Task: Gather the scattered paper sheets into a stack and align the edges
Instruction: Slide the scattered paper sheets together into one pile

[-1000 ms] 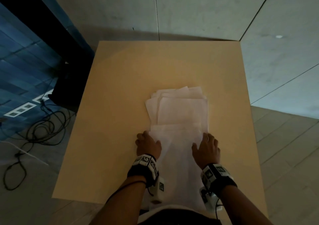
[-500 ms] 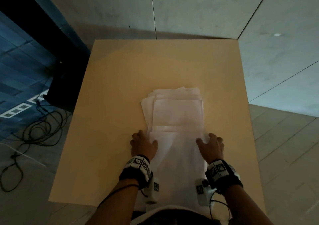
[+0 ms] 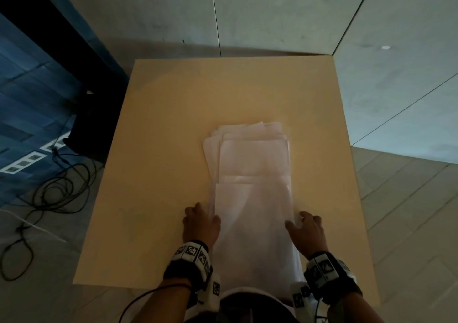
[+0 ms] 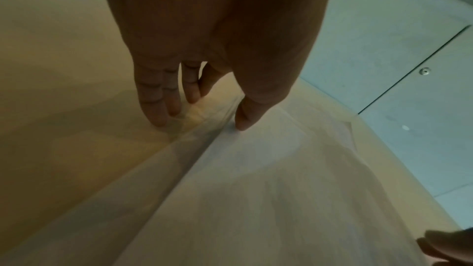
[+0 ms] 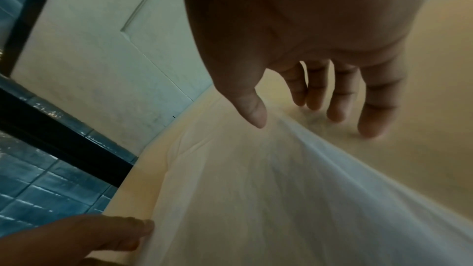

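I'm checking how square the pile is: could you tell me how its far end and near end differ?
The far end of the paper stack is fanned, with corners sticking out leftward; the near end looks narrower and straighter. The left hand and right hand flank only the near end. Both ends lie flat on the table.

— What is carrying everything in front of you?

— A pale tan bench point(image 3: 173, 129), square-topped, its far edge close to the grey wall.

— And what lies on it?

— A loose pile of white paper sheets point(image 3: 252, 164), running from about the middle back to the near edge on my side. The far ends are fanned out and uneven, with several corners showing past one another. My left grip point(image 3: 201, 224) rests on the bench at the pile's left edge; my right grip point(image 3: 306, 231) is at its right edge.
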The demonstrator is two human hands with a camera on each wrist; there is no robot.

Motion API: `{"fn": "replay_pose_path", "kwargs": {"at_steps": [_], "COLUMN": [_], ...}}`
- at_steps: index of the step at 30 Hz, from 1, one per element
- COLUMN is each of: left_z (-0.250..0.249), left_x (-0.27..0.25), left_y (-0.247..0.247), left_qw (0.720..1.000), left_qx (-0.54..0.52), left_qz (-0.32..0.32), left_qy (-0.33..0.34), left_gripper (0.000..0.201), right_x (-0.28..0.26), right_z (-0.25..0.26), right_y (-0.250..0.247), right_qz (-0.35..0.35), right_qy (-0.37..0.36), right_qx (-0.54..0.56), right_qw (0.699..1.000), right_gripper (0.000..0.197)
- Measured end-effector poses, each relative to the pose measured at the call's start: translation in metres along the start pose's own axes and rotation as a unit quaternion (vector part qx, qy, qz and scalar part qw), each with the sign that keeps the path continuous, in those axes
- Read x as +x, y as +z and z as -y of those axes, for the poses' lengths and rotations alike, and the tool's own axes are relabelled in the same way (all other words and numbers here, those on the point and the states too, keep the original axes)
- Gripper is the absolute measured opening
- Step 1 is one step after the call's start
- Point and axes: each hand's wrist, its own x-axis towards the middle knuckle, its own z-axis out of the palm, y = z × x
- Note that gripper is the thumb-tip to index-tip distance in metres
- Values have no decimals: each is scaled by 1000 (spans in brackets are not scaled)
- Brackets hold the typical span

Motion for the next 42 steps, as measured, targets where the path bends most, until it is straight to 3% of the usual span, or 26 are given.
{"fn": "replay_pose_path", "kwargs": {"at_steps": [5, 10, 15, 17, 21, 24, 29, 42], "left_z": [-1, 12, 13, 14, 10, -6, -26, -28], "left_x": [-17, -15, -29, -24, -7, 1, 3, 6], "left_y": [14, 5, 19, 14, -2, -7, -4, -7], "left_qw": [997, 999, 995, 995, 999, 999, 998, 996], "left_qx": [16, -2, 13, 1, -8, -18, 2, 31], "left_qz": [56, 32, 86, 96, 48, 35, 60, 85], "left_qy": [52, 0, 43, 36, 22, 16, 6, 15], "left_gripper": [74, 63, 79, 76, 66, 65, 62, 67], "right_x": [-8, -11, -19, -16, -1, 10, 16, 26], "right_z": [-3, -11, -9, -6, 6, 25, 42, 56], "right_y": [8, 2, 12, 7, -7, -11, -2, 8], "right_qz": [47, 20, 65, 52, -27, -48, -56, -38], "right_qy": [-25, -6, -30, -32, -46, -62, -74, -26], "right_qx": [27, 43, 41, 31, -11, -29, -41, 1], "right_qw": [998, 999, 997, 998, 999, 996, 995, 999], "right_gripper": [66, 62, 61, 58, 62, 65, 60, 73]}}
